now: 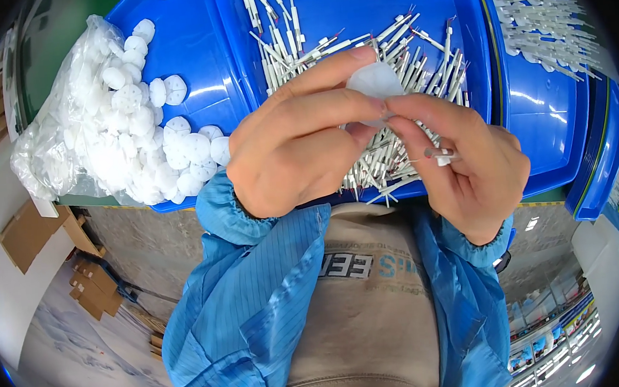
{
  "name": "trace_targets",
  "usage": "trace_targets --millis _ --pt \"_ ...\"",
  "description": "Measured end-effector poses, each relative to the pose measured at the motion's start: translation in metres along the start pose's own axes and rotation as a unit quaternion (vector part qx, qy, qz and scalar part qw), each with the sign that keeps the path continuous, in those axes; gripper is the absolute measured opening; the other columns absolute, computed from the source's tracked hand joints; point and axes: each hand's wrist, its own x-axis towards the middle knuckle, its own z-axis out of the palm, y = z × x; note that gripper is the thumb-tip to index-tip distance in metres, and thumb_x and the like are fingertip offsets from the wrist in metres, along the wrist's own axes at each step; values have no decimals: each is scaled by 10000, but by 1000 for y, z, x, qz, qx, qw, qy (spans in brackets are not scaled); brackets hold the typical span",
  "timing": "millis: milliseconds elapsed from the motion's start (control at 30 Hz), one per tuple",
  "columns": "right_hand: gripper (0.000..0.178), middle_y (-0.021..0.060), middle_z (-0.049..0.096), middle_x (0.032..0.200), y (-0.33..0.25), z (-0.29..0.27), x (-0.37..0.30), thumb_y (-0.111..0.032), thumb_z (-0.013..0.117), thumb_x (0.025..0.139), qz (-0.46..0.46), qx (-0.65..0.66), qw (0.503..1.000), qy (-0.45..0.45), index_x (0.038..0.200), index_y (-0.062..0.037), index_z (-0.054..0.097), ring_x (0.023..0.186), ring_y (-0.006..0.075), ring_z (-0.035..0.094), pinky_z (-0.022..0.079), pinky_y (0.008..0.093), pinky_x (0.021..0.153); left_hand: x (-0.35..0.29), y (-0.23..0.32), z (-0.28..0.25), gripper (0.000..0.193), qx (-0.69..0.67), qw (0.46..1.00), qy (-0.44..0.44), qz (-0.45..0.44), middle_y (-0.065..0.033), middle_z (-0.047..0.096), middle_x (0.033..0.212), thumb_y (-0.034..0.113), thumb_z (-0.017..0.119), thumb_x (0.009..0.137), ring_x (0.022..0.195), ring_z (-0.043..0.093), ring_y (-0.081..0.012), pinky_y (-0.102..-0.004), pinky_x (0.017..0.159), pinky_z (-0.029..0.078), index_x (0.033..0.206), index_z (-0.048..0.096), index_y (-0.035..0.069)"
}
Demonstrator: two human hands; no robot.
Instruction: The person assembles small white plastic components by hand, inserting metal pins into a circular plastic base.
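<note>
My left hand [277, 149] is closed on a thin, round white plastic disc [375, 80], its fingers along the disc's near side. My right hand [477, 158] meets it there, thumb and forefinger pinched at the disc's lower edge. Out of the right hand's curled fingers pokes the end of a slim white stick with fine wires [440, 155]; the rest of it is hidden by the fingers. Beneath both hands lies a heap of similar white wired sticks [386, 155] in a blue tray [411, 0].
On the left, a pile of white discs [130, 135] spills from a clear plastic bag [59, 151] onto another blue tray [188, 43]. Bundled sticks with discs fitted [539, 19] lie at the far right, above a blue tray [547, 124]. Cardboard [33, 233] stands at lower left.
</note>
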Motion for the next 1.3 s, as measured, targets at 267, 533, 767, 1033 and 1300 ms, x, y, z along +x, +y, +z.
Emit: trace_targets --millis 267,533,767,1033,1300 --pt "263 103 719 791 4 4 -1 15 788 750 -45 -68 997 6 998 -41 721 599 153 673 495 227 552 -4 -1 6 372 -2 1000 15 5 -191 667 980 -149 784 689 1098 618 -500 -484 813 596 859 507 33" --pt "222 9 620 753 -6 -2 -14 -170 614 943 41 24 999 26 1096 -10 630 556 68 414 373 213 551 3 4 0 409 -47 995 83 -41 -181 559 1061 -143 724 732 975 659 -426 -540 893 562 1054 523 11" --pt "203 92 704 902 -5 8 -11 -77 687 886 30 43 998 -38 1076 -56 618 653 223 690 534 302 544 -3 12 -6 294 -350 893 143 -245 -145 504 1101 120 656 873 1064 625 -484 -556 929 546 1090 488 17" --pt "178 42 606 623 -8 32 -6 -64 717 839 -23 -20 999 43 983 -52 612 454 193 589 447 302 412 -1 16 -3 329 -351 887 131 -269 -134 468 1062 190 648 841 1006 652 -411 -615 916 534 1061 465 27" --pt "185 35 609 629 -12 32 -8 -138 740 853 -4 9 999 -37 958 -53 613 443 183 586 430 315 388 -2 17 -3 301 -344 886 143 -277 -134 474 1071 185 622 861 981 651 -376 -640 947 498 1082 511 14"
